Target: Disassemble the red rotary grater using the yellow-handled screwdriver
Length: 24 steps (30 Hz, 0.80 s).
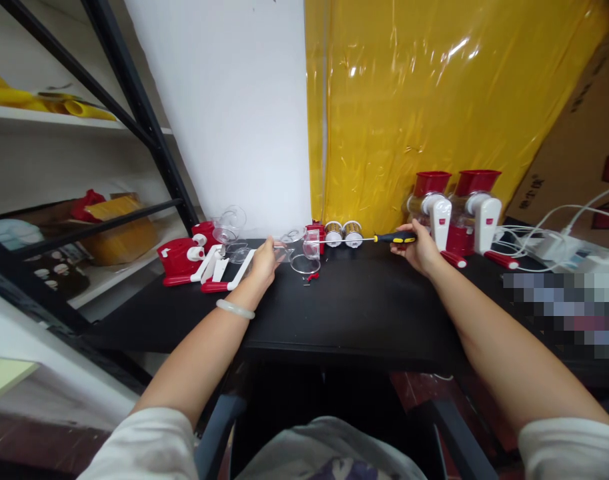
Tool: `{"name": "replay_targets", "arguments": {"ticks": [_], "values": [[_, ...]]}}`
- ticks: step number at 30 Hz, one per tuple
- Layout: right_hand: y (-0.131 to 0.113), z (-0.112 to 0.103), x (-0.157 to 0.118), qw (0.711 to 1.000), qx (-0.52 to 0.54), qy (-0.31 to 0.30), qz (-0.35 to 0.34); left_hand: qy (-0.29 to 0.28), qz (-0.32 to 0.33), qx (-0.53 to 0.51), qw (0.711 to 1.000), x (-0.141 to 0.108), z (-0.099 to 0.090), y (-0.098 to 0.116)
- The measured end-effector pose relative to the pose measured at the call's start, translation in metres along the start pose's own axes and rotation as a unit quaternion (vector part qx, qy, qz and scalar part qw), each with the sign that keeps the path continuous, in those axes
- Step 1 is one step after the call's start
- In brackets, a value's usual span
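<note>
In my right hand (415, 247) is a screwdriver (395, 237) with a black-and-yellow handle, held level. Its long thin shaft points left, toward the clear plastic parts. My left hand (265, 261) is closed around the near side of a clear plastic housing (290, 236); its fingertips are partly hidden. Just right of that hand, a clear ring-shaped part (305, 265) rests on the black table (344, 307), with a small red piece (313, 276) beside it. Two metal grater drums (333, 233) with white rims stand behind the screwdriver shaft.
Red grater bases (176, 259) and white cranks (241, 270) with red grips lie at the left. Two assembled rotary graters (439, 217) stand at the right, near white cables (549, 227). A black metal shelf frame (157, 143) borders the left side; a yellow-wrapped panel (409, 100) rises behind.
</note>
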State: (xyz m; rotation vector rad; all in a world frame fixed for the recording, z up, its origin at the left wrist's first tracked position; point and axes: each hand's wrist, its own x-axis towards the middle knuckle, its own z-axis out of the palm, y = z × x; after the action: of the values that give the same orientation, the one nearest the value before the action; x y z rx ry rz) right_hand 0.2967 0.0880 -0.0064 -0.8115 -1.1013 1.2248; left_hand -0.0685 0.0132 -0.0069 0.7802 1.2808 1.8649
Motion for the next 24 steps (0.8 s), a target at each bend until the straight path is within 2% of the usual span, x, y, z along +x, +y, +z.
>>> {"name": "replay_targets", "arguments": {"ticks": [2, 4, 9, 12, 15, 17, 20, 24], "values": [[0.003, -0.0002, 0.0021, 0.996, -0.084, 0.025, -0.006, 0.007, -0.004, -0.001, 1.0, -0.0009, 0.0003, 0.0017], [0.0054, 0.0005, 0.0024, 0.991, -0.125, 0.03, -0.023, 0.018, -0.011, -0.005, 1.0, -0.0018, 0.0008, 0.0041], [0.0025, 0.0016, -0.0025, 0.999, 0.015, -0.031, -0.032, 0.024, -0.006, -0.011, 1.0, -0.0017, 0.0016, 0.0048], [-0.0003, 0.0003, -0.0028, 0.997, 0.057, -0.041, -0.036, 0.008, 0.005, -0.01, 1.0, 0.0003, 0.0004, 0.0007], [0.0008, -0.0013, 0.0007, 0.999, 0.023, -0.012, -0.025, -0.003, 0.017, -0.003, 1.0, 0.0025, -0.0017, -0.0029], [0.0028, -0.0016, 0.0032, 0.998, -0.057, 0.025, -0.02, -0.004, 0.017, 0.003, 1.0, 0.0031, -0.0024, -0.0034], [0.0039, -0.0001, 0.0035, 0.988, -0.138, 0.056, -0.047, 0.004, 0.009, 0.003, 1.0, 0.0022, -0.0017, -0.001], [0.0006, 0.0032, -0.0021, 0.997, -0.041, 0.013, -0.069, 0.011, -0.001, -0.007, 1.0, -0.0005, 0.0002, 0.0027]]}}
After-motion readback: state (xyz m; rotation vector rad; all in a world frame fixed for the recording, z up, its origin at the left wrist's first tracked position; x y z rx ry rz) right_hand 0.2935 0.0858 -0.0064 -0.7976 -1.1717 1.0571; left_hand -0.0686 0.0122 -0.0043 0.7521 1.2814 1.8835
